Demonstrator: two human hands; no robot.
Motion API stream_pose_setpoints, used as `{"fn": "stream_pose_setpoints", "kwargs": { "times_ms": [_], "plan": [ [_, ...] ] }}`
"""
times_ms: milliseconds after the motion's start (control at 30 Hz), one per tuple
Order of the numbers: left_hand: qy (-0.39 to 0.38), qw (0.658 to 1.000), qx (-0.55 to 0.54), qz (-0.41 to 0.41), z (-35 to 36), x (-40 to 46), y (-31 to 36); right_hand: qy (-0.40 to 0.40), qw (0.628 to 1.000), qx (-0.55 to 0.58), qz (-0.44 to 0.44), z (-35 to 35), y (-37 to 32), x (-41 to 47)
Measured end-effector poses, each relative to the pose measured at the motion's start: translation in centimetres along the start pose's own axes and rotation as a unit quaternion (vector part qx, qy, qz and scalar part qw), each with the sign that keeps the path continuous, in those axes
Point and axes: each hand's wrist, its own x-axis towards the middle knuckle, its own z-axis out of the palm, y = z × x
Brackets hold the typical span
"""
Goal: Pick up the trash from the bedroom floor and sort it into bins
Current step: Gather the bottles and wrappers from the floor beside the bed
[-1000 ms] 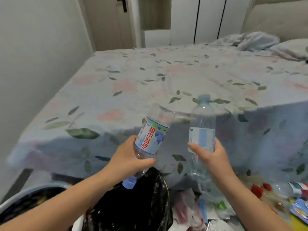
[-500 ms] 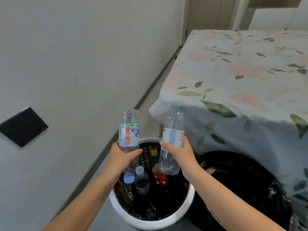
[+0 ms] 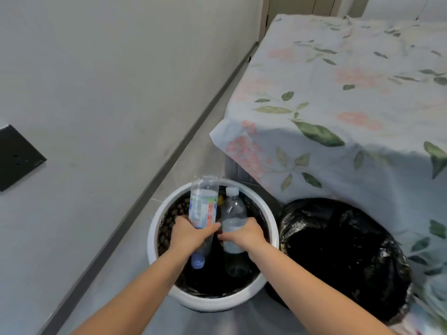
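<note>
Both bottles have come down since half a second ago and now sit low over the white bin (image 3: 154, 235), partly inside its rim. My left hand (image 3: 187, 234) grips the labelled bottle (image 3: 202, 211) around its middle, cap end pointing down into the bin. My right hand (image 3: 245, 234) curls around the clear bottle (image 3: 233, 213), white cap up, just beside the first. A black liner shows inside the white bin. To its right, touching it, stands the black-bagged bin (image 3: 343, 252), against the bed (image 3: 338, 93) with its floral sheet.
</note>
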Motion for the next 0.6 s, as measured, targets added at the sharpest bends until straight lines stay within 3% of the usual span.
{"fn": "stream_pose_setpoints", "kwargs": {
  "times_ms": [167,267,400,500,600],
  "plan": [
    [0.057,0.994,0.021,0.096,-0.8,-2.2,4.0,0.033,0.994,0.062,-0.084,-3.2,-2.9,-2.7],
    [0.027,0.988,0.008,0.151,-0.1,-3.6,8.4,0.072,0.986,0.081,-0.124,-7.8,-3.5,-4.7],
    [-0.025,0.967,0.045,0.249,3.5,-6.4,15.1,0.176,0.974,0.105,-0.094,-17.1,-0.6,-6.8],
    [-0.122,0.928,0.138,0.324,9.2,-9.5,19.8,0.25,0.961,0.104,-0.064,-25.3,5.1,-8.9],
    [-0.216,0.864,0.226,0.394,17.1,-13.6,23.6,0.345,0.935,0.084,-0.004,-33.0,12.6,-11.9]
  ]
}}
